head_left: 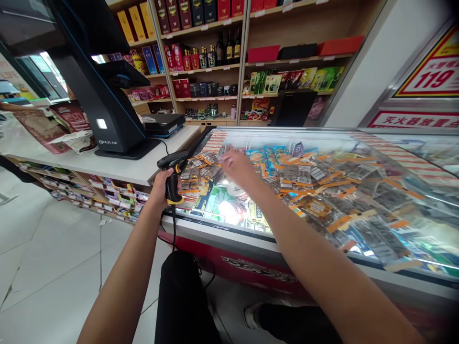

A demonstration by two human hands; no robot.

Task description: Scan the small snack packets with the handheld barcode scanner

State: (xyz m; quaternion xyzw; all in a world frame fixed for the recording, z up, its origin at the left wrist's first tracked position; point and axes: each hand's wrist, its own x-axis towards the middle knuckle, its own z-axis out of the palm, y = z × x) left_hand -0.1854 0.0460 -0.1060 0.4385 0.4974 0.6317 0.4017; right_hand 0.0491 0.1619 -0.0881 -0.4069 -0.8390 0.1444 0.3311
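Note:
My left hand is wrapped around the grip of a black and yellow barcode scanner. The scanner's head points over the left end of the glass-topped freezer, and its cable hangs down in front. My right hand reaches over the glass near the far left corner, smeared by motion. A clear-looking packet is at its fingertips; whether they grip it I cannot tell. Small dark snack packets with orange edges lie left of that hand. More orange-edged snack packets are spread to its right.
On the left, a white counter carries a black checkout terminal, a flat black device and a red bag. Shelves with boxes and bottles stand behind. Below, my legs are close to the freezer's red front.

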